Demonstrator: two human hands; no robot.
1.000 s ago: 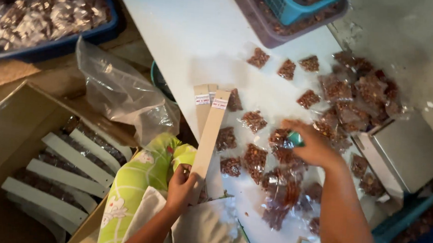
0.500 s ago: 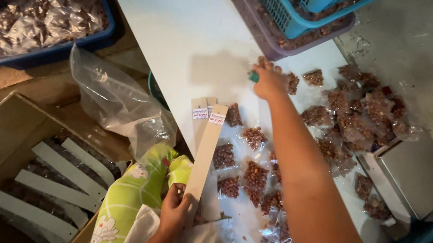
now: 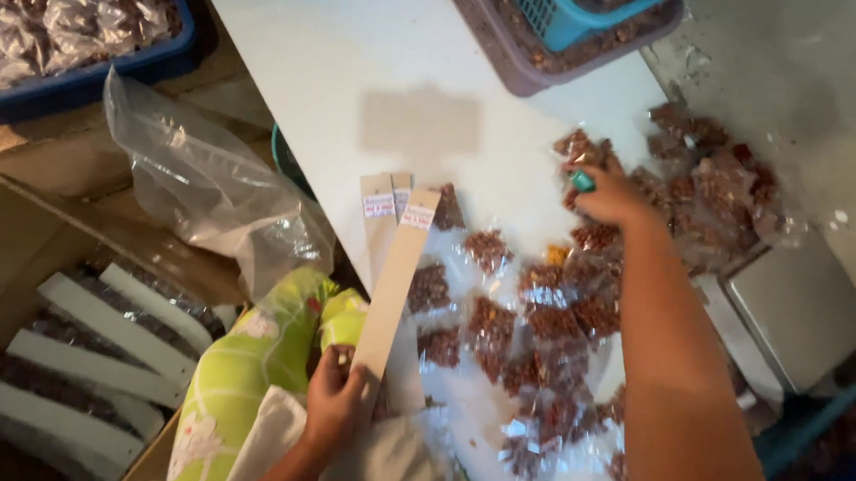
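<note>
Two hands work over the white tabletop: the left hand, at six o'clock, keeps a clenched grip on a long tan cardboard strip, while the right hand, at two o'clock, pinches a small teal object among small clear packets of reddish-brown bits.

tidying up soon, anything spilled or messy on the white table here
Nothing looks spilled. The small clear packets lie loosely scattered, some overlapping, across the white table by the right hand. The left hand holds a card strip tilted.

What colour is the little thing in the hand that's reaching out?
Teal green; the small object in the right hand shows in the head view.
</note>
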